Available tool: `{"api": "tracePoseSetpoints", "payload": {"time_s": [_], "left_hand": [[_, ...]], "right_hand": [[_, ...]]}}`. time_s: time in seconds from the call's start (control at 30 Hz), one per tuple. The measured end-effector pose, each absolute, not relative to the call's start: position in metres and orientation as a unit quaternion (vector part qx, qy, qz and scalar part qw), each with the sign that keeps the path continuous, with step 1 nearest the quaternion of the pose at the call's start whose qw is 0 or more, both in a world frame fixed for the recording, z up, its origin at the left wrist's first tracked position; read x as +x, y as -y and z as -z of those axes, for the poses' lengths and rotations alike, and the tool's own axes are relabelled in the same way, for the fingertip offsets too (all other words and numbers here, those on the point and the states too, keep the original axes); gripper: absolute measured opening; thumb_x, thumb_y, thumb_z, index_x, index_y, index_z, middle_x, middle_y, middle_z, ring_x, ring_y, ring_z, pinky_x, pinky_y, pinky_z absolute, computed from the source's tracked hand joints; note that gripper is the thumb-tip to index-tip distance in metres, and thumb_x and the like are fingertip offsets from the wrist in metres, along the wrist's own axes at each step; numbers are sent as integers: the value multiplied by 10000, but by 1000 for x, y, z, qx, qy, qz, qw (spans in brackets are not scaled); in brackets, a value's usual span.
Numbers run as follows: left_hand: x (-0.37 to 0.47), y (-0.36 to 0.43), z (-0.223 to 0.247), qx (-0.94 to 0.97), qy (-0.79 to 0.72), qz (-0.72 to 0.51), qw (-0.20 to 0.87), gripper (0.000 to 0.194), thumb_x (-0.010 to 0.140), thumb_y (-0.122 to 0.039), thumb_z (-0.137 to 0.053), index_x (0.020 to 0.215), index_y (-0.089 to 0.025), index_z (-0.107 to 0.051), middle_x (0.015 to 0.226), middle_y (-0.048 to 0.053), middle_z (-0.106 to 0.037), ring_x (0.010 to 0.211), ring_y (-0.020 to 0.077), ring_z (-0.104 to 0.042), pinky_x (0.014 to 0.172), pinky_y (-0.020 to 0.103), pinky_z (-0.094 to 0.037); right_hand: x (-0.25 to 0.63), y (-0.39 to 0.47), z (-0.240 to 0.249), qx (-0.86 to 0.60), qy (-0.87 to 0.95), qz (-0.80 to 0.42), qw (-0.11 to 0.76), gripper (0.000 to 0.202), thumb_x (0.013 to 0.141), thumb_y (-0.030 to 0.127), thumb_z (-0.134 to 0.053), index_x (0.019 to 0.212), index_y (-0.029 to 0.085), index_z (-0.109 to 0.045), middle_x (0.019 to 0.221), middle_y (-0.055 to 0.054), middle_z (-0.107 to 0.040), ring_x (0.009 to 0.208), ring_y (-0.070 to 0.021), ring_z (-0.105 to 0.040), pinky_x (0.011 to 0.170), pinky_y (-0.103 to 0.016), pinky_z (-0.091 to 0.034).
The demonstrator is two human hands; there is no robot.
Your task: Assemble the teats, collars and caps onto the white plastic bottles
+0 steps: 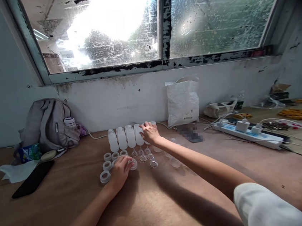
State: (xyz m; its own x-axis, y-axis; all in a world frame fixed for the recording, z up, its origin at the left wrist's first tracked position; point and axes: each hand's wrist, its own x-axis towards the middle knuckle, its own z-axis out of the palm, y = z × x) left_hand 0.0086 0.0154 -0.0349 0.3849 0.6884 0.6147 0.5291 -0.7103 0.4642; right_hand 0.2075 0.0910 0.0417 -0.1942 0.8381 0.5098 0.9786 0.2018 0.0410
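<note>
A row of frosted white baby bottles stands toward the back of the table. My right hand reaches over the right end of the row, its fingers curled round the top of a bottle that they partly hide. Closer to me, my left hand has its fingertips closed on a translucent ring. Several similar rings lie left of and behind that hand, some partly covered by it. Clear bottle nipples lie between my hands, and clear round caps lie beside my right forearm.
A grey backpack, a tissue pack and a black phone are at the left. Against the wall stands a white plastic bag. A white power strip with cables lies at the right, near yellow items.
</note>
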Motion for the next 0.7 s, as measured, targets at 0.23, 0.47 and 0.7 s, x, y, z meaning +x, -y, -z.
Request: {"api": "tracePoseSetpoints", "payload": {"time_s": [0.23, 0.47, 0.7], "left_hand": [[6, -16, 29, 826, -371, -420, 68, 95, 831, -240, -455, 841, -203, -542, 855, 25, -593, 831, 180, -509, 752, 310, -403], [7, -14, 28, 828, -382, -404, 69, 96, 831, -236, -455, 782, -197, -529, 800, 22, -570, 786, 179, -497, 709, 302, -401], [11, -9, 27, 808, -384, -435, 109, 108, 828, -241, -447, 786, -203, -539, 825, 26, -576, 820, 185, -509, 745, 316, -400]], "right_hand": [[199, -103, -29, -612, 751, 172, 179, 236, 810, 272, -469, 971, 137, -578, 1028, -160, -526, 988, -288, -404, 784, -388, -307], [205, -86, -39, -597, 757, 166, 207, 186, 827, 298, -458, 893, 180, -586, 970, -103, -582, 935, -250, -445, 756, -343, -325], [210, -38, -58, -522, 762, 93, 372, 158, 801, 289, -495, 902, 173, -527, 898, -68, -582, 862, -196, -492, 764, -298, -374]]}}
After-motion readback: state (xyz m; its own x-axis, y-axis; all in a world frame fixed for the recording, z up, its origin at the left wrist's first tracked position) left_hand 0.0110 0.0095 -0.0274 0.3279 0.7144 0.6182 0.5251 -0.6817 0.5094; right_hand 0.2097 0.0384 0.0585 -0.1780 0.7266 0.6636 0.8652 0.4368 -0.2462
